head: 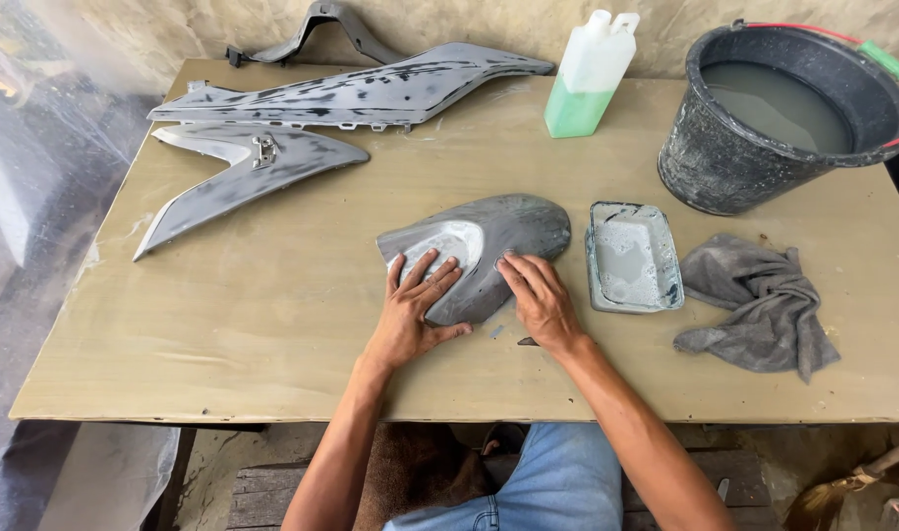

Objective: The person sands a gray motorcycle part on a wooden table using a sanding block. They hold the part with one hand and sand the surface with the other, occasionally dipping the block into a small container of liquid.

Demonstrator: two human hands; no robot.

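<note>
Grey panel [489,246]: laid near the table's [223,334] front edge, curved side up (steadied for rubbing).
Left hand [415,310]: fingers spread flat, pressed on it.
Right hand [540,300]: fingers extended, pressed on it, beside the tray [633,258].

The only package is a translucent white plastic bottle [589,77] standing upright at the upper centre-right of the frame, just left of the bucket. It is rectangular with a moulded handle and cap, and holds green liquid in its lower part. No labels, signs or screens show.
</note>
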